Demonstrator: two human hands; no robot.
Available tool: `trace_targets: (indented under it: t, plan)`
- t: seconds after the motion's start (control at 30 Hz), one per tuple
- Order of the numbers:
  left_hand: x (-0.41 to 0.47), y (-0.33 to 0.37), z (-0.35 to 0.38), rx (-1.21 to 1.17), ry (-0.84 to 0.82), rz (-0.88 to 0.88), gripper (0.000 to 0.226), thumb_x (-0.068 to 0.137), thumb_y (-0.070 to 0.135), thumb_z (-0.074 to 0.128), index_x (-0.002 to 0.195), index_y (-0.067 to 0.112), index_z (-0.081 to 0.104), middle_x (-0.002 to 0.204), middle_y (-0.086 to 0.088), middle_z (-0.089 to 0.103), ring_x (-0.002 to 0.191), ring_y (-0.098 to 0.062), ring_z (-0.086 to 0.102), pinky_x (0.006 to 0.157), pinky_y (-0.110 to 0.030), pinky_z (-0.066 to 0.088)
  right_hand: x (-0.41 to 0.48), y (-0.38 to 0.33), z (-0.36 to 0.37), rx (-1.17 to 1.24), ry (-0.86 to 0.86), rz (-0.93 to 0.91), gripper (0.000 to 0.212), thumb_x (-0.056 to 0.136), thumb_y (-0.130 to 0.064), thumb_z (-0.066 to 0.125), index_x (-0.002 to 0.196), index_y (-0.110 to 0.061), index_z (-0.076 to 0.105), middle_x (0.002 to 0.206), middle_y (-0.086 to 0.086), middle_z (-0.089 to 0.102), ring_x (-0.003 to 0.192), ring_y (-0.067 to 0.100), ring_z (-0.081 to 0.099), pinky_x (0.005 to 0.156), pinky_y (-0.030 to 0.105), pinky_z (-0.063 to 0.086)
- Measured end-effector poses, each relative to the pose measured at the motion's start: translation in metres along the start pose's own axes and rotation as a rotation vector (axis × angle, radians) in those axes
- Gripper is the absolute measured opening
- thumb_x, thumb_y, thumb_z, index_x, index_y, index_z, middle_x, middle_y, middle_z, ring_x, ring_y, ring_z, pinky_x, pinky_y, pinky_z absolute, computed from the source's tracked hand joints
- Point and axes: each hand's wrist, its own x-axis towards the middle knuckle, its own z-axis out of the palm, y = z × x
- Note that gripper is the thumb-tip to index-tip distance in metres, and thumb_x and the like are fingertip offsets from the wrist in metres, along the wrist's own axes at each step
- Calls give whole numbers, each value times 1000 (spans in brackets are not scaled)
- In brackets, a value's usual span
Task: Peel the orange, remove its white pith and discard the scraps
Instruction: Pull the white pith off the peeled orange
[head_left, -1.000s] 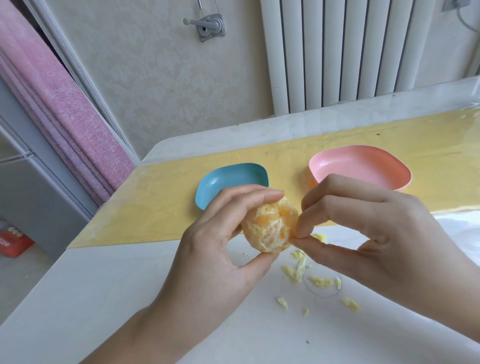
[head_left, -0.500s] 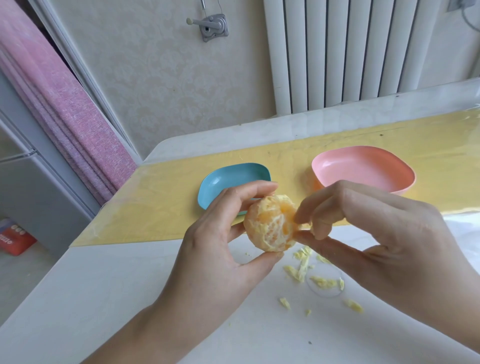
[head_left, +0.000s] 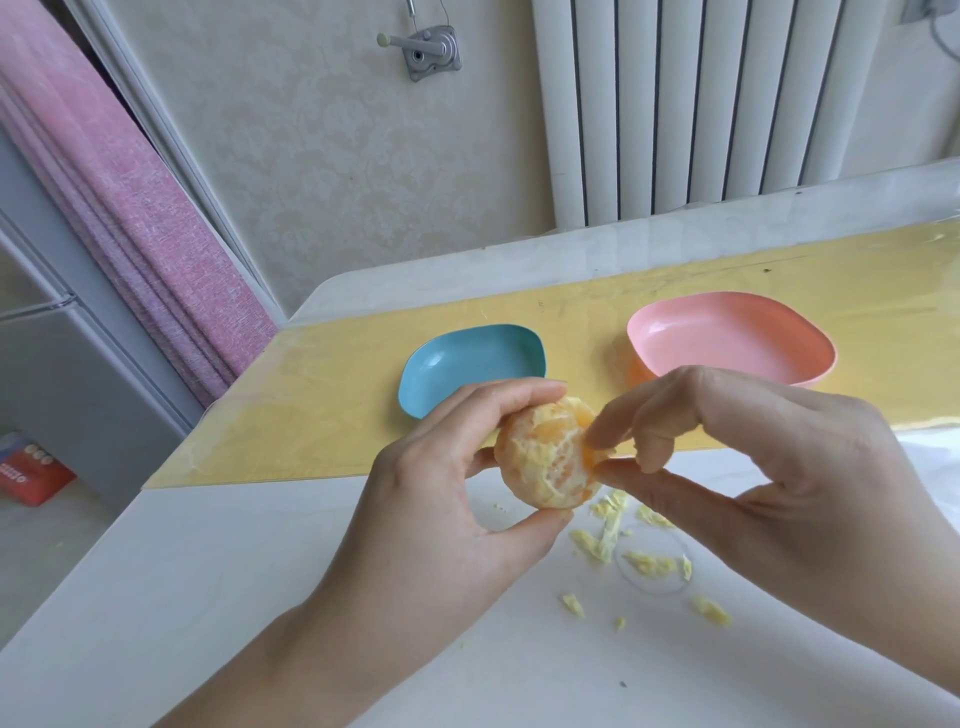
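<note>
Right, from the head camera, the peeled orange (head_left: 545, 457) is up in the air above the white worktop (head_left: 208, 597), caught between both hands. The left hand (head_left: 441, 499) grips it, fingers curled over the top and thumb tucked under the bottom. The right hand (head_left: 779, 467) comes in from the other side, its forefinger and thumb pinching at the fruit's right flank, the other fingers bent loosely behind. Patches of pale pith cover much of the orange, with bright flesh showing through between them. Below and just to the right, pith scraps (head_left: 608, 535) lie scattered on the worktop, a small heap nearest the fruit and a few stray bits further out. Beyond the hands, on the yellow mat (head_left: 322, 405), sit a blue dish (head_left: 467, 364) and a pink dish (head_left: 727, 343), apart from one another. Back at the wall there is a white radiator (head_left: 675, 104), and a pink curtain (head_left: 130, 208) hangs at the left.
</note>
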Motion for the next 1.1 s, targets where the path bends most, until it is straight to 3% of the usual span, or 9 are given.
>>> trace_targets:
  t: [0.17, 0.33, 0.43, 0.6, 0.7, 0.8, 0.9, 1.1]
  plan:
    - [0, -2, 0, 83, 13, 53, 58, 64, 12, 79, 118, 28, 63, 113, 19, 61, 106, -4, 60, 86, -10, 47, -1, 1, 0, -1, 4, -8, 23, 82, -15, 71, 72, -13, 50, 79, -8, 65, 75, 5, 60, 63, 11, 44]
    - [-1, -2, -1, 186, 21, 114, 58, 67, 12, 78, 120, 26, 61, 119, 19, 59, 113, -8, 57, 90, -24, 50, 0, 3, -3, 40, -65, -20, 25, 80, -10, 69, 75, -18, 46, 78, -9, 62, 70, 9, 59, 57, 21, 45]
    - [-1, -2, -2, 176, 28, 108, 58, 66, 12, 78, 120, 26, 62, 118, 19, 59, 113, -8, 57, 89, -23, 50, -2, 5, -3, 46, -123, -12, 28, 83, -8, 64, 81, -25, 42, 80, -9, 59, 69, 15, 58, 55, 26, 44]
    - [-1, 1, -2, -10, 20, -19, 59, 60, 12, 81, 114, 31, 65, 107, 19, 64, 103, -4, 61, 82, -10, 49, -1, 5, -3, 62, -124, -2, 29, 83, -4, 62, 85, -25, 41, 84, -12, 56, 74, 11, 56, 60, 15, 43]
    - [0, 2, -4, -146, -5, -131, 60, 57, 16, 83, 110, 37, 66, 102, 16, 68, 100, -4, 64, 81, -12, 51, -2, 5, -1, 57, -99, 5, 21, 84, -6, 63, 87, -20, 48, 86, -15, 55, 80, 5, 56, 66, 9, 41]
    - [1, 3, -6, -187, -26, -172, 60, 57, 18, 83, 109, 40, 65, 103, 14, 69, 100, -5, 64, 83, -15, 51, -1, 4, -2, 30, -49, 31, 10, 86, -21, 63, 96, -21, 61, 85, -15, 57, 84, -3, 56, 71, 1, 36]
    - [2, 3, -7, -188, -35, -171, 61, 57, 18, 83, 110, 42, 65, 104, 14, 69, 101, -5, 64, 84, -15, 51, 1, 3, -4, 39, -45, 68, 20, 84, -29, 64, 102, -22, 70, 87, -11, 59, 81, -2, 57, 68, 1, 37]
    - [0, 4, -4, -132, -33, -137, 62, 57, 13, 81, 110, 41, 66, 102, 19, 68, 100, -1, 64, 80, -6, 47, 1, 5, -6, -38, -33, 56, 8, 81, -29, 72, 87, -24, 75, 80, -10, 59, 70, 3, 55, 62, 5, 37]
